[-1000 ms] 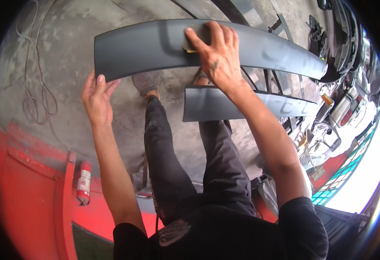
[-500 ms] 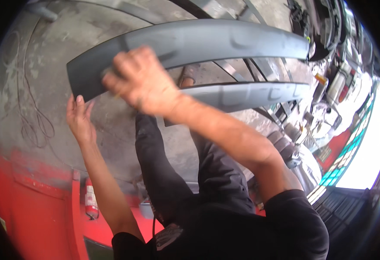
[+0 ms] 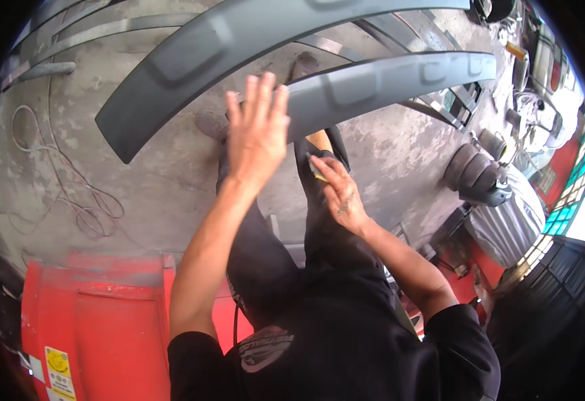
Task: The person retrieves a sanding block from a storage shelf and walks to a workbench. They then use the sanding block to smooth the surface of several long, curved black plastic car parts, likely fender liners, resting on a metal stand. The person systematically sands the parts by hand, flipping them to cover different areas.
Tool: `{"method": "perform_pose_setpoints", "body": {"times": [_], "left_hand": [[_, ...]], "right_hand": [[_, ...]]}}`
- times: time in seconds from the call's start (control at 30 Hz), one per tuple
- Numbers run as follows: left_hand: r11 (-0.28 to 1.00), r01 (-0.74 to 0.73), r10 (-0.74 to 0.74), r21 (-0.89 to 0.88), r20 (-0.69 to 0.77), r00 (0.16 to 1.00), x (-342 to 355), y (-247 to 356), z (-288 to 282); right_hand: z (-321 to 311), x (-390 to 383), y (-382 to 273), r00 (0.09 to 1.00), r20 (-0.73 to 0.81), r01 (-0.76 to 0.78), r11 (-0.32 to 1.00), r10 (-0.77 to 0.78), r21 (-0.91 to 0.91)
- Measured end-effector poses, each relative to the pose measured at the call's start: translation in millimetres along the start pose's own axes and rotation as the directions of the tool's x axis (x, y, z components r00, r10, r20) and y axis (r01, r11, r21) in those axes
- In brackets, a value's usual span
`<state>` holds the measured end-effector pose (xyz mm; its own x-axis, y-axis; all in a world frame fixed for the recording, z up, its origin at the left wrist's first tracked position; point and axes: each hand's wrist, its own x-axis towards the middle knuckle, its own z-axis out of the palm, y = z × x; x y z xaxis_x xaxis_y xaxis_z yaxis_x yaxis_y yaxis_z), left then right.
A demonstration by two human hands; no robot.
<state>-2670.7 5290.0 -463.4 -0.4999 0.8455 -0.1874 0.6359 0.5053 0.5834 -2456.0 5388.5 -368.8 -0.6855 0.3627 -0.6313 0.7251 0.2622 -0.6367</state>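
Two long curved grey panels, shaped like car bumper trim, rest on a metal frame. The far panel [image 3: 196, 57] runs out of the top of the view, and its left end hangs over the floor. Closer to me lies the shorter-looking near panel [image 3: 346, 90], with raised shapes along its face. My left hand [image 3: 258, 137] is open, fingers stretched up, at the left end of this near panel; whether it touches is unclear. Just below the panel, my right hand [image 3: 343, 200] pinches a small grey-and-yellow pad [image 3: 317, 169], partly hidden by the fingers.
Metal bars of the frame [image 3: 433, 113] show behind and under the panels. A thin hose or cable [image 3: 72, 180] lies coiled on the concrete floor at left. A red cabinet [image 3: 115, 321] stands at lower left. Stacked car parts [image 3: 479, 174] crowd the right side.
My left hand has left the far panel's left end and moved right to the near panel. My right hand has come off the far panel, down and right. The view has shifted.
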Motion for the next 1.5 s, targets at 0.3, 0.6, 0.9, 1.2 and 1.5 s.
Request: {"method": "perform_pose_setpoints", "body": {"times": [0.3,0.6,0.9,1.2,1.5], "left_hand": [[0.992,0.116,-0.118,0.050,0.043,0.992,-15,26,45],[0.006,0.297,-0.651,-0.955,0.221,0.726,-38,-17,58],[-0.103,0.242,-0.670,-0.965,0.248,0.700,-41,-12,59],[-0.103,0.212,-0.641,-0.972,0.227,0.733,-43,-13,62],[-0.211,0.158,-0.655,-0.965,0.260,0.710,-50,-17,65]], "right_hand": [[-25,25,21,0.904,-0.369,-0.008,0.855,-0.217,-0.519],[-51,137,60,0.816,-0.214,0.160,0.565,-0.537,-0.809],[-60,134,66,0.828,-0.079,0.254,0.496,-0.555,-0.830],[-57,141,53,0.837,-0.132,0.192,0.512,-0.530,-0.837],[-66,143,57,0.799,-0.062,0.278,0.460,-0.598,-0.843]]}}
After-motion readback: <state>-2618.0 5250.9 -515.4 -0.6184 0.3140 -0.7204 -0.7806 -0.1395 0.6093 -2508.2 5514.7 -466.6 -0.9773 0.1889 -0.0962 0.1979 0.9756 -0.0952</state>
